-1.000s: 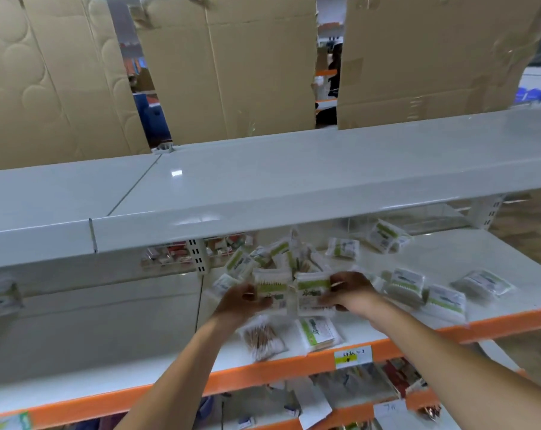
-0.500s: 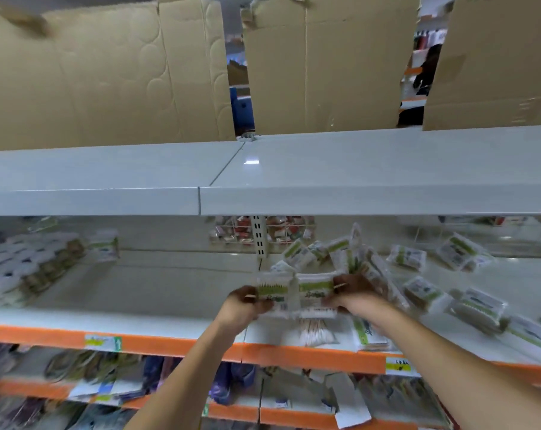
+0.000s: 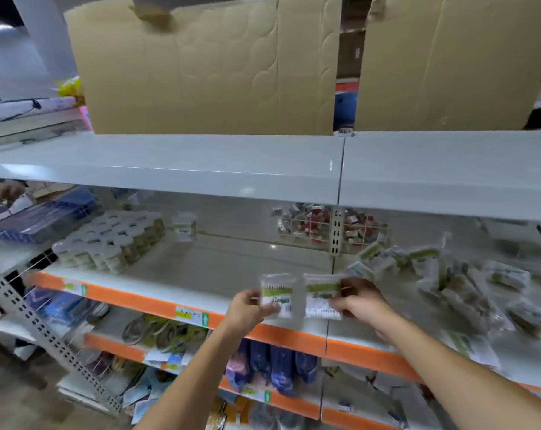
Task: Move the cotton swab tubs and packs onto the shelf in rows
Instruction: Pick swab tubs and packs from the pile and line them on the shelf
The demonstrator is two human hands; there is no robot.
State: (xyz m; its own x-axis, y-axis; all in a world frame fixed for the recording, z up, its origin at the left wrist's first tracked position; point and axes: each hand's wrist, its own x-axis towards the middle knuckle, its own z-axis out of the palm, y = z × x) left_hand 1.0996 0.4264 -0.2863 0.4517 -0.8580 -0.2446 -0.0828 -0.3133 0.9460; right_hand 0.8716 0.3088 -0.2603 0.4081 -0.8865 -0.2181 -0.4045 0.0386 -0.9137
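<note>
My left hand [image 3: 250, 310] grips a clear cotton swab pack [image 3: 280, 295] with a green label by its left edge. Right beside it my right hand [image 3: 357, 301] holds a second such pack [image 3: 322, 296]. Both packs hang upright over the front of the white shelf [image 3: 200, 274] with the orange edge. A loose heap of swab packs [image 3: 443, 274] lies on the shelf to the right. Round swab tubs [image 3: 114, 240] stand in tight rows at the shelf's left end, and one single pack [image 3: 185, 226] stands upright behind them.
A white top shelf [image 3: 200, 169] overhangs the swab shelf, with cardboard sheets [image 3: 207, 72] standing on it. A wire basket of small red packets [image 3: 322, 225] hangs at the back. Lower shelves hold tape rolls [image 3: 157, 332] and blue packs [image 3: 272, 367].
Both hands have carried the two packs left, away from the heap, and the view has swung left so the rows of tubs come into sight.
</note>
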